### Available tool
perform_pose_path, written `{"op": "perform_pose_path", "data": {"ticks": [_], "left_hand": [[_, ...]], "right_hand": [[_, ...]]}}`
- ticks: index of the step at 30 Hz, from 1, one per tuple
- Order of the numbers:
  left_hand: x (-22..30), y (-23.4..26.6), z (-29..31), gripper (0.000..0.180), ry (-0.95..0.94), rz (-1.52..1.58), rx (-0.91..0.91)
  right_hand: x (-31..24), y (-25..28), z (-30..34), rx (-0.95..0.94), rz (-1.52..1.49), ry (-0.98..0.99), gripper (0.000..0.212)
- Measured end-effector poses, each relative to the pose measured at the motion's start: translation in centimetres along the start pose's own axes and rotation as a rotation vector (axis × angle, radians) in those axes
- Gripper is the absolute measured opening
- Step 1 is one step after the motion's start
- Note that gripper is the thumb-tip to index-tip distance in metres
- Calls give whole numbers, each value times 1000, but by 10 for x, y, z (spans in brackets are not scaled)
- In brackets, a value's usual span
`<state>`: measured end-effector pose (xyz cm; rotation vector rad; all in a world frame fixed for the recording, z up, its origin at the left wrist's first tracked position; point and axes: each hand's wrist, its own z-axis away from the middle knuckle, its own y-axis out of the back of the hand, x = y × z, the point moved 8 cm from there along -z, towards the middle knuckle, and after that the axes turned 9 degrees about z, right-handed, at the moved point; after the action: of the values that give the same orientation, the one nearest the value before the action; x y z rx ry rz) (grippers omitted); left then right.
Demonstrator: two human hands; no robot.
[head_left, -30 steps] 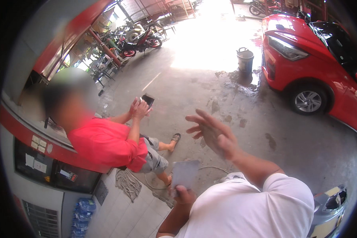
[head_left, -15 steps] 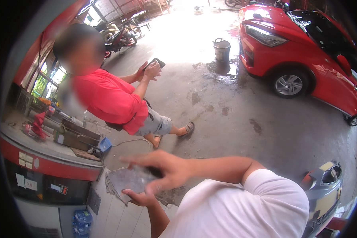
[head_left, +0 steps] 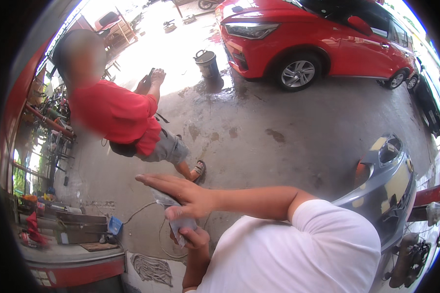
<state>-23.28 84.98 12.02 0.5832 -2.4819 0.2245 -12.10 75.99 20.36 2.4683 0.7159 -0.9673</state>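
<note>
My left hand (head_left: 194,238) is closed on a thin, translucent greyish sheet (head_left: 182,233) that looks like plastic film, pinching its lower edge with the thumb on top. My right hand (head_left: 188,195) lies flat across the upper part of the sheet, its fingers stretched out to the left and its thumb pointing down over the front. Part of the sheet (head_left: 164,198) shows below the right fingers; the rest is hidden under that hand. Both hands are in front of my white shirt, close to each other.
Ahead on the left, a person in a red shirt (head_left: 117,112) holds a dark phone. A red car (head_left: 298,44) and a bucket (head_left: 207,63) stand farther off. A grey, patched car bumper (head_left: 364,207) is at right. A grey rag (head_left: 152,270) lies on white tiles.
The view has swung right. My right hand, blurred and raised with its fingers apart before, now lies flat over the sheet. The sheet is now more upright in my left hand.
</note>
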Motion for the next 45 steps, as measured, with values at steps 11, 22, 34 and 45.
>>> {"op": "perform_pose_path", "data": {"ticks": [11, 22, 34, 45], "left_hand": [[19, -15, -31, 52, 32, 102, 52], [-4, -6, -61, 58, 342, 49, 143], [-26, -28, -62, 58, 219, 166, 102], [18, -107, -53, 59, -90, -140, -513]], "right_hand": [[-33, 22, 0, 160, 196, 192, 92], [-9, 9, 5, 20, 245, 190, 100], [63, 91, 12, 376, -407, -550, 49], [110, 54, 28, 319, -695, -876, 83]]}}
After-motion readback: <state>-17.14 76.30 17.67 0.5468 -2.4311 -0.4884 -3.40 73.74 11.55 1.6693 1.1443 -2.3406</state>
